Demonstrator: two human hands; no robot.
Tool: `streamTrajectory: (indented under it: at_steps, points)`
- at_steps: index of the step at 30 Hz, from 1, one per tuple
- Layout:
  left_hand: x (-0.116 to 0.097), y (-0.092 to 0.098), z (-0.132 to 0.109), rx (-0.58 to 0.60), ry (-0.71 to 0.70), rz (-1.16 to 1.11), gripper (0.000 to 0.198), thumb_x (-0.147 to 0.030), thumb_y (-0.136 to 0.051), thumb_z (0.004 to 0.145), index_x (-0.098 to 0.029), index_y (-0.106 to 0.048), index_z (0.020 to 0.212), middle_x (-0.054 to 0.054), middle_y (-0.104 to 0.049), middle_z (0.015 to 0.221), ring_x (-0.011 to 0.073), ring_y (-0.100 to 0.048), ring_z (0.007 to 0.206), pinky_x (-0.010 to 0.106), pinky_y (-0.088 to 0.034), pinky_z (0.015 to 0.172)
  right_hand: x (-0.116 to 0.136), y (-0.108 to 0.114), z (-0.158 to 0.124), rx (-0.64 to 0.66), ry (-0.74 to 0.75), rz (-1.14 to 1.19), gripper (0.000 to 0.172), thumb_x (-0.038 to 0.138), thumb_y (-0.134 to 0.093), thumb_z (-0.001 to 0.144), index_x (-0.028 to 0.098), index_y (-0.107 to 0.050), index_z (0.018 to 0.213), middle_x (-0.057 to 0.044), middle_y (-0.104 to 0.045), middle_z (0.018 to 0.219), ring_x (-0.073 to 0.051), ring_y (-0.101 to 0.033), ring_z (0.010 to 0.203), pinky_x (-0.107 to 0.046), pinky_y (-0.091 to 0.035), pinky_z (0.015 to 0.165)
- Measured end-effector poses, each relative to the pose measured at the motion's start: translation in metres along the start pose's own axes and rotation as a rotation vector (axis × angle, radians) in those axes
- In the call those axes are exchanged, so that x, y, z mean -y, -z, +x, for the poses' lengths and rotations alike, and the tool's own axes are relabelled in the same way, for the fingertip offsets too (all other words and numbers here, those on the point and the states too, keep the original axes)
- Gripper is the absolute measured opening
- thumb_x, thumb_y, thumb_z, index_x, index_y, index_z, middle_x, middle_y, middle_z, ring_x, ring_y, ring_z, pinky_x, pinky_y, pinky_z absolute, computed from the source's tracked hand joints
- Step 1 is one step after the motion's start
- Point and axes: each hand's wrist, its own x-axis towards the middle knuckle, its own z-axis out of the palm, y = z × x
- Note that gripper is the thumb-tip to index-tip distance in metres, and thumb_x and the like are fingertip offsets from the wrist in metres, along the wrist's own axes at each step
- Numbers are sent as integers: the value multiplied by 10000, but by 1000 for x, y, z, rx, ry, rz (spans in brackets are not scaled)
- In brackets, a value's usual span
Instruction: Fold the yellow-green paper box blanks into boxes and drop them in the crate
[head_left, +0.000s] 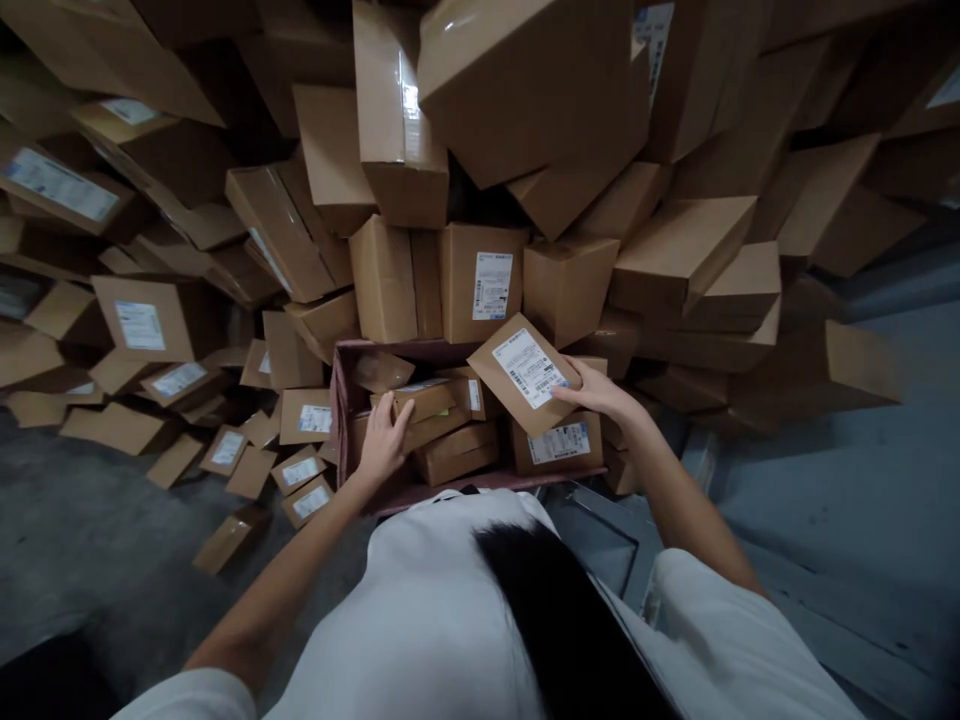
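My right hand (596, 390) grips a flat cardboard box (517, 375) by its right corner, thumb on top over the white shipping label. This box is held tilted above the right part of a dark red bin (339, 400). Inside the bin, my left hand (385, 440) has its fingers and thumb closed around the left end of a small cardboard box (427, 402). Below that lies another brown box (459, 455). A labelled box (559, 445) sits in the bin's right end, partly covered by the box in my right hand.
A high heap of cardboard boxes rises behind the bin, with a large box (532, 90) jutting out overhead. Smaller labelled boxes (225, 450) spill onto the grey floor (90, 520) at left. A blue-grey metal surface (840, 480) lies at right.
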Motion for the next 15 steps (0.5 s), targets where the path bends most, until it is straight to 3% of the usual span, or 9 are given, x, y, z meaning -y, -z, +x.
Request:
streamTrajectory:
  at_steps: [2, 5, 8, 10, 12, 15]
  points:
    - [7, 5, 8, 3, -34, -25, 843, -193, -680, 669, -134, -446, 1477, 260, -232, 1603, 457, -204, 1535, 602, -261, 1216, -3, 5, 4, 97, -74, 92, 1037, 628, -762, 739, 109, -377, 1550, -184, -517, 1529, -349, -547, 1372, -507, -433, 1176]
    - [6, 17, 22, 1, -65, -43, 859, -299, -734, 615, -113, -495, 1418, 257, -292, 1508, 467, -304, 1450, 598, -307, 1187, 5, 2, 6, 172, -49, 151, 1059, 651, -753, 741, 169, -330, 1583, -135, -402, 1626, -331, -425, 1486, -475, -336, 1255]
    - [-13, 30, 36, 6, -84, -37, 864, -308, -768, 570, -98, -538, 1375, 247, -326, 1431, 463, -347, 1386, 606, -289, 1187, 17, -12, 6, 202, -12, 156, 1038, 584, -782, 738, 176, -330, 1580, -132, -404, 1623, -327, -429, 1479, -486, -323, 1258]
    - [-35, 44, 45, 37, -118, -12, 838, -289, -774, 564, -120, -561, 1357, 230, -345, 1410, 461, -344, 1379, 642, -229, 1203, 26, -21, 2, 139, -23, 146, 1040, 525, -813, 715, 162, -341, 1568, -155, -453, 1582, -341, -492, 1417, -518, -378, 1213]
    - [-60, 71, 52, 98, -184, 27, 832, -278, -779, 556, -147, -568, 1351, 216, -366, 1408, 462, -347, 1373, 687, -184, 1201, 36, -24, -6, 49, 6, 101, 995, 495, -822, 718, 174, -377, 1548, -155, -508, 1533, -343, -536, 1361, -526, -427, 1164]
    - [-81, 133, 59, 218, -336, 44, 768, -313, -786, 591, -199, -601, 1328, 172, -404, 1423, 444, -374, 1377, 722, -150, 1192, 52, -3, -22, -78, 132, -12, 858, 493, -794, 775, 201, -451, 1506, -131, -572, 1471, -326, -555, 1334, -496, -449, 1141]
